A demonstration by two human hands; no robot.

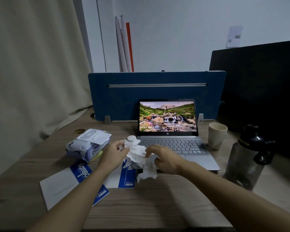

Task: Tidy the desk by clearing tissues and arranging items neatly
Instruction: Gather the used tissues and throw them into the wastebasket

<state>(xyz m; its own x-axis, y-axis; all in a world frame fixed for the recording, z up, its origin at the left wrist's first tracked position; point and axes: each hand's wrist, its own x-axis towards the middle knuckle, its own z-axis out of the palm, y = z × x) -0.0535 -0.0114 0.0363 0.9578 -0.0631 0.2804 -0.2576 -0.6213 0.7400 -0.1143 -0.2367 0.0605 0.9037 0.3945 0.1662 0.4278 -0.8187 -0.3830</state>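
Step in hand, by judgement: gathering loose tissue off the surface. Both hands are working one crumpled white tissue [141, 154], which is sitting at 6 o'clock of the laptop [168, 131], partly over its front-left corner and over a blue-and-white notebook [126, 174].

Left hand [113, 154]: fingers [122, 148] are pinching the tissue's upper-left edge, closed narrow on the paper. Right hand [164, 159]: fingers [150, 152] are curling over the tissue's right side, partly closed and touching it; full closure not readable from this angle. A tail of tissue is hanging down toward 6 o'clock, just beside the notebook edge.

Doing it well, approx. procedure:
- Be drawing both hands inward so the tail is folding into the wad, w/o dragging across the keyboard
- Be keeping clear of the small white cap-like item [131, 138] at 12 o'clock of the tissue; it looks light and easy to knock
- Be lifting straight up before carrying away; notebook underneath may shift if the paper is swept sideways

Other items awaiting arranging: wet-wipe pack [89, 144] at 9 o'clock of the tissue, second notebook [70, 185] at 7 o'clock lying askew, paper cup stack [217, 136] and dark bottle [248, 158] at 3 o'clock of the laptop. Task is looking early-stage
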